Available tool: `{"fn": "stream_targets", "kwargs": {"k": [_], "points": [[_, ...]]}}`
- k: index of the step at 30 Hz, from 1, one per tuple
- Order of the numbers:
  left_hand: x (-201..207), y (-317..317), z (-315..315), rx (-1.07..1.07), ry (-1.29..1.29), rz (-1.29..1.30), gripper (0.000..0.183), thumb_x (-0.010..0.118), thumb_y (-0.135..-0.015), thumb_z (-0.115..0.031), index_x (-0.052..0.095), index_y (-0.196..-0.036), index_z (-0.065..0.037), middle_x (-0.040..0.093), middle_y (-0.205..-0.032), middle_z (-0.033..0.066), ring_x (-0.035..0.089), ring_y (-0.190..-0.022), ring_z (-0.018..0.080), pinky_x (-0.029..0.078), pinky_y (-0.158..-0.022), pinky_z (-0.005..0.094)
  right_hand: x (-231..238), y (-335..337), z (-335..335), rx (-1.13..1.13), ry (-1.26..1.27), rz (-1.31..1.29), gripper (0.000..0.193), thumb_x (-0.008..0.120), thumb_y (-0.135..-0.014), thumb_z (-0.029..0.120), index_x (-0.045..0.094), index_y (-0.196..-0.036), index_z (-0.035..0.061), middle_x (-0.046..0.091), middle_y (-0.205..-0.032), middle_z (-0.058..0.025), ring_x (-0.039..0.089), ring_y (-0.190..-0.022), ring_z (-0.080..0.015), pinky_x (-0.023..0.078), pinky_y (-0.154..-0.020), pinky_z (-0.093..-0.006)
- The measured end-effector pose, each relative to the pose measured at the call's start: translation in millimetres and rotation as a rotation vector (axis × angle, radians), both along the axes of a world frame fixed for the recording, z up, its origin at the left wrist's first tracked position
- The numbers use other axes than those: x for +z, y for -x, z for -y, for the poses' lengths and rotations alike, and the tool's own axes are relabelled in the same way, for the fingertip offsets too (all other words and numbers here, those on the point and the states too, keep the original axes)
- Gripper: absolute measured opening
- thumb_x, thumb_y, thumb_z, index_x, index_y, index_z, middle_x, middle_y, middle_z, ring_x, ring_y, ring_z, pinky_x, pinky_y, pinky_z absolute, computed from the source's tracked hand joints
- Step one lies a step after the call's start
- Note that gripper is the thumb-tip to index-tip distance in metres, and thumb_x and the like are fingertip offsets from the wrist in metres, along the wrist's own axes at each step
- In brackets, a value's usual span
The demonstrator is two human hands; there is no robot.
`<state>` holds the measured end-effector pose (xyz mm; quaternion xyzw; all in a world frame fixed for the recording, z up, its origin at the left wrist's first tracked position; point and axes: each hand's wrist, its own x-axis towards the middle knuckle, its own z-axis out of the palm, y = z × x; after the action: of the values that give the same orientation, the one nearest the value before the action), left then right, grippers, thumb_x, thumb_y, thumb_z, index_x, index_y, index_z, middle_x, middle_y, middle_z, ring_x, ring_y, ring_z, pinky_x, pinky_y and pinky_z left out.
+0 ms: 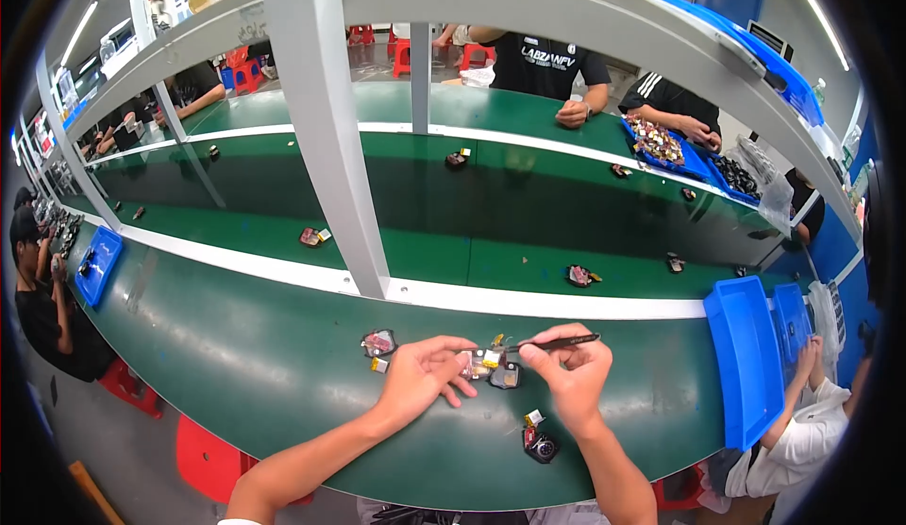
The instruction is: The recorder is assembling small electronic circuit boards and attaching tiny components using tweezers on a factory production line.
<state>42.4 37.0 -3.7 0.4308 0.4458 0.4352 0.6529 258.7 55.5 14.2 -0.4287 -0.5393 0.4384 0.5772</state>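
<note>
Both my hands are over the green bench, close together. My left hand (422, 374) pinches the edge of a small electronic assembly (477, 365) with a circuit board and a yellow-and-white battery (492, 359). A dark casing part (505, 375) lies against its right side. In my right hand (576, 371) are slim black tweezers (571, 340), held like a pen, their tip at the battery; whether they grip anything is too small to tell. Another opened unit (378, 342) sits left of my left hand. Nearer me lies a round-faced unit (541, 446) with its battery beside it.
Beyond a white rail (547, 308), a dark green conveyor belt (425, 185) carries several scattered units. A metal post (326, 129) rises in front of me. An empty blue tray (746, 365) stands at right, another blue tray (98, 266) far left. Co-workers sit around.
</note>
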Motion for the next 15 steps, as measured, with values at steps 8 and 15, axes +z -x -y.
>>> {"fn": "stream_targets", "kwargs": {"k": [8, 15], "points": [[-4, -9, 17, 0.095, -0.036, -0.110, 0.026, 0.058, -0.102, -0.008, 0.062, -0.123, 0.007, 0.072, -0.098, 0.0150, 0.074, -0.075, 0.0206, 0.058, -0.055, 0.0260, -6, 5, 17, 0.127, 0.004, 0.129, 0.014, 0.080, -0.079, -0.008, 0.068, -0.086, -0.0053, 0.071, -0.080, -0.0083, 0.049, -0.052, -0.0007, 0.036, -0.048, -0.0167], [-10, -12, 16, 0.216, -0.196, -0.168, 0.026, 0.061, -0.100, -0.006, 0.064, -0.123, 0.005, 0.074, -0.095, 0.0135, 0.076, -0.078, 0.0198, 0.060, -0.057, 0.0263, -23, 9, 19, 0.074, -0.003, 0.217, 0.016, 0.083, -0.079, -0.002, 0.072, -0.090, -0.0004, 0.060, -0.061, 0.0027, 0.042, -0.046, 0.0022, 0.027, -0.043, -0.0191]]}}
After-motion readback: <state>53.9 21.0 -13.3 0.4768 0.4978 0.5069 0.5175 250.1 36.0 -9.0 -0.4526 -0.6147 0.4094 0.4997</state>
